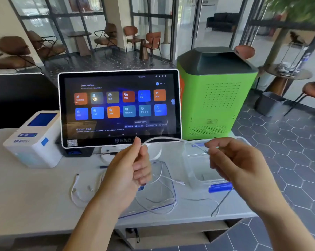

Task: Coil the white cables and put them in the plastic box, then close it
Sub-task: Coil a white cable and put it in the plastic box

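Observation:
A thin white cable (164,139) arcs between my two hands above the table. My left hand (133,165) pinches one part of it, with loops hanging below the fist. My right hand (230,160) pinches the cable farther along, and its loose end trails down over the table's front edge. Behind and below the hands stands the clear plastic box (198,171) with blue latches, open. Its clear blue-edged lid (164,205) lies flat on the table in front of it. A second white cable (77,189) lies loose on the table at the left.
A touchscreen terminal (119,105) stands behind the hands. A white receipt printer (35,140) sits at the left. A green machine (216,95) stands at the right, beyond the table (26,205). The table's right edge drops to a tiled floor.

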